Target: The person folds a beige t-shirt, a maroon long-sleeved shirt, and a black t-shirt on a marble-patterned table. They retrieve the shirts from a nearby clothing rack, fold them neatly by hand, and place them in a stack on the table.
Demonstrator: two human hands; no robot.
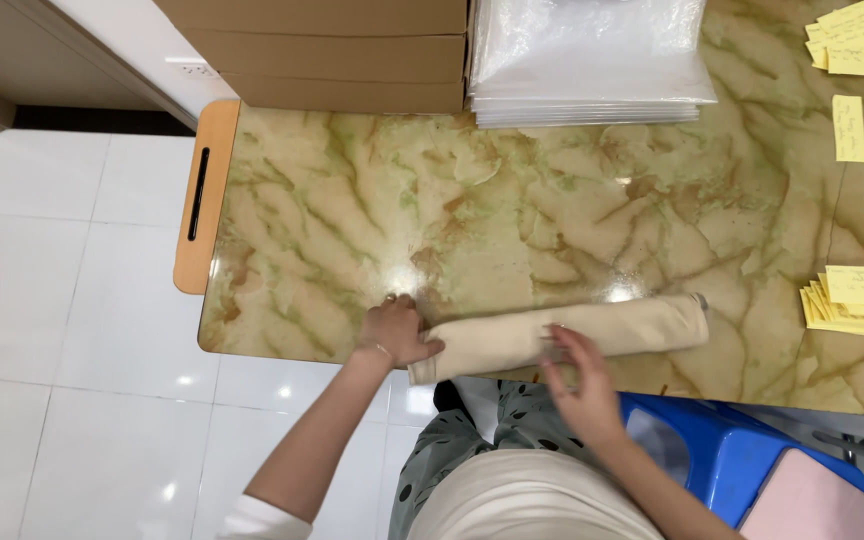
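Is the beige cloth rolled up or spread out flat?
Rolled up: the beige cloth forms a long tube on the marbled table.

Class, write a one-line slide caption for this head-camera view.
Left hand grips one end of a rolled beige cloth on a marbled table while the right hand rests at its middle.

Two flat brown cartons (327, 50) lie stacked at the table's far edge, left of centre. Just beside them on the right sits a pile of clear plastic bags (589, 60), flat and whitish. Yellow paper slips with handwriting lie on the right: a loose heap (860, 40) in the far corner, a single slip (849, 128) below it, and a fanned stack (857, 297) at the right edge nearer the person
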